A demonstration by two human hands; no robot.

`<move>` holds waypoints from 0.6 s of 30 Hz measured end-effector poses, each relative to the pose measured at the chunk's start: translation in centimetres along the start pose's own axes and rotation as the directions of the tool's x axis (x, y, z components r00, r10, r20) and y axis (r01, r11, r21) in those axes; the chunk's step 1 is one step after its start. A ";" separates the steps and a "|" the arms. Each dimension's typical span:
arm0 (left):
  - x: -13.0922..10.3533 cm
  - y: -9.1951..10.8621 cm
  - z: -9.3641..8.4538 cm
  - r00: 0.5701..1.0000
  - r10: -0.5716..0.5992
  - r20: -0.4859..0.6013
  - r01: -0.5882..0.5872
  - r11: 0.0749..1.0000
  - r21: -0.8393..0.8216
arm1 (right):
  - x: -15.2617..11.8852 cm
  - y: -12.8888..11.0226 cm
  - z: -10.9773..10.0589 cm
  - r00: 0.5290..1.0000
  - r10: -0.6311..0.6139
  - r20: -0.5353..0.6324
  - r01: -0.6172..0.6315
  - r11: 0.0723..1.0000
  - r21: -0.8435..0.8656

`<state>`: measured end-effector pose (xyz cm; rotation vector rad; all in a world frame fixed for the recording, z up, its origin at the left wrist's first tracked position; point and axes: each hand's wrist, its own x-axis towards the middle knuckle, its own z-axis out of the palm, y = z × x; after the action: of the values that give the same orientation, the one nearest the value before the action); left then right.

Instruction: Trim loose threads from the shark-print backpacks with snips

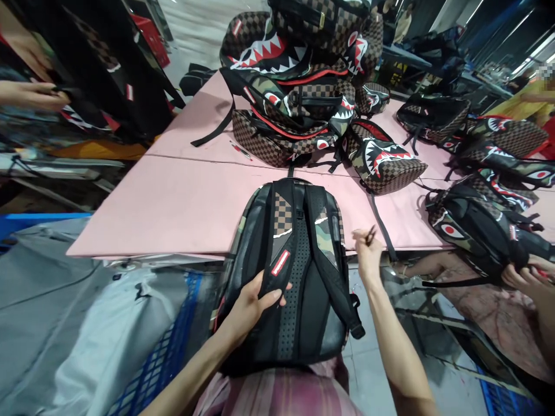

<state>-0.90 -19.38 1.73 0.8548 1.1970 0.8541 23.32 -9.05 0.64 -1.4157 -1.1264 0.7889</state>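
Observation:
A black backpack (299,289) leans upright against the edge of the pink table, its back panel and shoulder straps facing me. Checkered and camouflage patches decorate the straps. My left hand (254,300) is closed around the left shoulder strap (282,237), just below its red-and-white label. To the right of the backpack, apart from it, my right hand (367,251) is raised by the table edge. Its fingers close on a small dark tool (370,234), whose exact kind is blurred.
Checkered backpacks with shark mouths (295,115) pile up at the back of the pink table (182,202). More bags (468,225) lie on the right, where a co-worker's hands (526,274) hold one. Another person's hand (34,95) is at left. Blue crates (160,352) stand below.

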 end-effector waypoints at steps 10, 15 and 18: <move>0.2 0.0 0.7 1.000 0.019 0.012 -0.019 1.000 -0.023 | -5.8 -2.1 8.8 0.872 -0.224 0.436 0.334 0.922 -0.195; -0.1 0.1 0.4 0.999 -0.003 0.047 0.005 0.999 -0.048 | -2.4 -0.1 6.3 0.968 0.056 0.245 -0.030 0.994 -0.109; -0.2 0.1 0.0 0.998 -0.029 0.047 0.032 0.997 -0.068 | -0.2 1.4 -1.6 0.992 0.122 -0.040 -0.128 0.974 -0.189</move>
<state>-0.91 -19.55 1.88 0.7945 1.1318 0.8423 24.97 -9.73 -0.47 -1.6674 -1.1233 0.7619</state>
